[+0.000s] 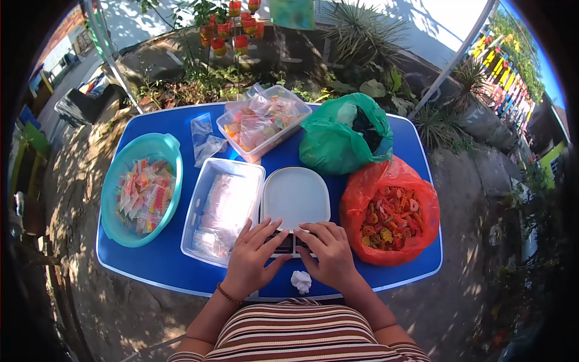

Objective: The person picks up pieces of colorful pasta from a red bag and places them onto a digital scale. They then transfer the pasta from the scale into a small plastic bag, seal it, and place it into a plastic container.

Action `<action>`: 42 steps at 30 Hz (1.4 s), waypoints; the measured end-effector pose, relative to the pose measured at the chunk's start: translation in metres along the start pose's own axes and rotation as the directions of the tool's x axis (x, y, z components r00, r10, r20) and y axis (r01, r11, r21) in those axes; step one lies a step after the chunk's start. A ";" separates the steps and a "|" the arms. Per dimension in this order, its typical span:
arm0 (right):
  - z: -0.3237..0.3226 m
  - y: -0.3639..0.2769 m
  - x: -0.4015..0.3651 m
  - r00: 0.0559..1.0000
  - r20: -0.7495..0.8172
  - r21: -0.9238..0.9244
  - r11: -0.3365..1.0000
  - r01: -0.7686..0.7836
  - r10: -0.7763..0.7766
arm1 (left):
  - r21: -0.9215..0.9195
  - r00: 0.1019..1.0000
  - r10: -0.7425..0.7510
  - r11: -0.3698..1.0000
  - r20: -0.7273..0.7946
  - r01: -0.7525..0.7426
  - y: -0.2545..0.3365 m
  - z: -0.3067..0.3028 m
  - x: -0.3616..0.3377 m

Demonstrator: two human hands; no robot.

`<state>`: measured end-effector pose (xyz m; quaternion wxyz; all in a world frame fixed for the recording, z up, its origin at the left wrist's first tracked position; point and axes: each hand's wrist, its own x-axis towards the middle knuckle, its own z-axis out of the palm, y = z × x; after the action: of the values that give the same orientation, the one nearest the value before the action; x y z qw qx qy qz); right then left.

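A white kitchen scale (295, 196) with a rounded square platform stands at the middle of the table's near side. Over the left part of its front panel lies my left hand (258, 256), fingers spread and holding nothing. My right hand (329, 253) rests on the panel's right part, its fingers also stretched out. Between the thumbs a bit of the dark panel shows; the rest of it is covered. Just below the hands sits a crumpled white tissue or paper (301, 282). Left of the scale is a white tray (260, 175) of clear plastic packets (226, 208).
A turquoise basin (175, 151) of filled packets is at the blue table's (151, 265) left. Behind are loose clear bags (204, 136) and a clear tub (298, 114) of packets. To the right are a green plastic bag (329, 139) and a red bag (386, 175) with small colourful pieces.
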<state>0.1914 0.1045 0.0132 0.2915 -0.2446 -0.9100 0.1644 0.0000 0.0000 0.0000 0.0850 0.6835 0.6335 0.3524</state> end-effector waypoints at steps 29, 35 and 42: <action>-0.101 0.131 -0.077 0.794 -0.142 -0.069 0.794 -0.604 0.591 | -0.020 0.839 0.361 0.922 0.407 -0.387 0.067 0.112 0.064; -0.095 0.173 -0.053 0.804 -0.267 -0.229 0.776 -0.588 0.531 | -0.028 0.842 0.350 0.928 0.410 -0.372 0.067 0.114 0.061; -0.098 0.177 -0.033 0.793 -0.160 -0.393 0.699 -0.597 0.587 | -0.033 0.845 0.341 0.932 0.411 -0.360 0.066 0.111 0.060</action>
<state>0.3359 0.2481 -0.0038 0.1731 -0.5830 -0.7925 0.0450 0.1153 0.0801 -0.0222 0.1350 0.8478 0.4738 0.1962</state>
